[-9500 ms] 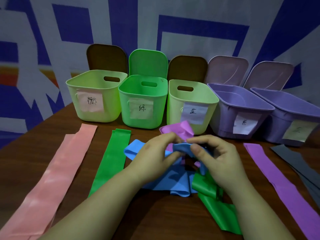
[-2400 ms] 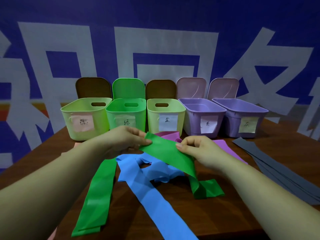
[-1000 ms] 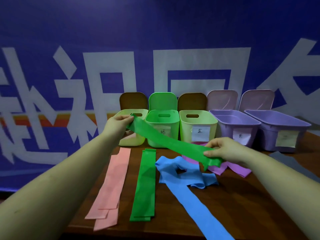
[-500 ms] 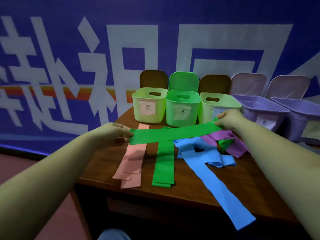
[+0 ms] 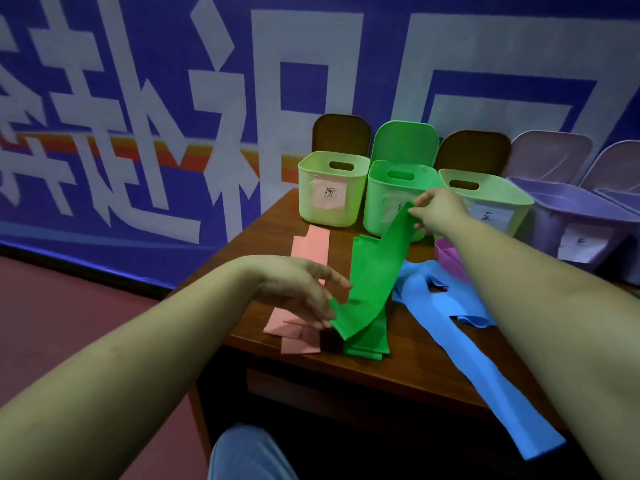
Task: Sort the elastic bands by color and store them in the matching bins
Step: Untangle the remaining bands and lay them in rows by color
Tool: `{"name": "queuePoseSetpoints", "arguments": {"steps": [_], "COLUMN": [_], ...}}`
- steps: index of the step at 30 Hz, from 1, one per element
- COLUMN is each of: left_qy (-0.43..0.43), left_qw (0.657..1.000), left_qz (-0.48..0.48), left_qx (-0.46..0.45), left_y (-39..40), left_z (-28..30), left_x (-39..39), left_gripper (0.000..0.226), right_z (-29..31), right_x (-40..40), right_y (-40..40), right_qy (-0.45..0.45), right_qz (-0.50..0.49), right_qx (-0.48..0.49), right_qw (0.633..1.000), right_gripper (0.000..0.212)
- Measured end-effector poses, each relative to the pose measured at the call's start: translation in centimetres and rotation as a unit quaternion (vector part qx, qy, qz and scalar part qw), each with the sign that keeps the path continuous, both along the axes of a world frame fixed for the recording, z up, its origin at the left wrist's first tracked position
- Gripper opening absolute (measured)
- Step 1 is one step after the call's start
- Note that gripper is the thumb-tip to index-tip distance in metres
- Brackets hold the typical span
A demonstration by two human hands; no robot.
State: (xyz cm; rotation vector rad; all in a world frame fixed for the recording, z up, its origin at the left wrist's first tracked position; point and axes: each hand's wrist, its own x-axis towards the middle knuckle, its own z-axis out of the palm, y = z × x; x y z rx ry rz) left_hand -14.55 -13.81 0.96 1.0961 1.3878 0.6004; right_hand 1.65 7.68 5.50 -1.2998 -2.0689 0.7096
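My right hand (image 5: 437, 210) pinches the far end of a green elastic band (image 5: 375, 271) just in front of the green bin (image 5: 384, 202). The band slopes down towards me, and my left hand (image 5: 294, 289) holds its near end with the fingers stretched out, just above the table. It hangs over a second green band (image 5: 367, 349) that lies flat on the table. Pink bands (image 5: 310, 247) lie to the left of it, blue bands (image 5: 453, 317) to the right. A crumpled purple band (image 5: 446, 254) shows behind my right forearm.
A pale green bin with a pink label (image 5: 329, 168) stands left of the green bin, another pale green bin (image 5: 502, 197) and two purple bins (image 5: 554, 206) to its right, lids propped behind. The wooden table's (image 5: 263, 226) left corner and front edge are close; my knee (image 5: 249, 455) is below.
The green band has swung from lying crosswise to lengthwise over the flat green band. My left hand came back towards the near edge; my right hand went forward to the green bin.
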Motion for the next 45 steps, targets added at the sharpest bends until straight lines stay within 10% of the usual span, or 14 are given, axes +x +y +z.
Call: {"name": "queuePoseSetpoints", "arguments": {"steps": [6, 12, 16, 26, 32, 45], "left_qy": [-0.041, 0.35, 0.412, 0.53, 0.502, 0.524], "left_qw": [0.999, 0.933, 0.883, 0.806, 0.834, 0.836], "left_qz": [0.009, -0.062, -0.017, -0.103, -0.115, -0.112], "left_qx": [0.034, 0.057, 0.225, 0.244, 0.198, 0.117], "left_y": [0.6, 1.2, 3.5, 8.7, 10.8, 14.0], "left_z": [-0.2, 1.7, 0.0, -2.6, -3.6, -4.0], "left_x": [2.8, 2.0, 1.5, 1.5, 1.2, -0.7], "left_gripper": [0.064, 0.059, 0.041, 0.043, 0.097, 0.105], "right_z": [0.4, -0.3, -1.2, -2.4, -3.4, -7.3], "right_x": [-2.5, -3.9, -4.6, -5.1, -6.3, -7.2], "right_y": [-0.3, 0.2, 0.5, 2.7, 4.1, 5.9], "right_qy": [0.033, 0.026, 0.026, -0.075, -0.113, -0.219], "right_qz": [0.001, 0.002, 0.018, 0.056, 0.07, 0.152], "right_qx": [0.059, 0.06, 0.043, 0.098, 0.108, 0.106], "right_qw": [0.998, 0.998, 0.999, 0.991, 0.985, 0.958], "right_gripper": [0.023, 0.016, 0.024, 0.01, 0.01, 0.042]}}
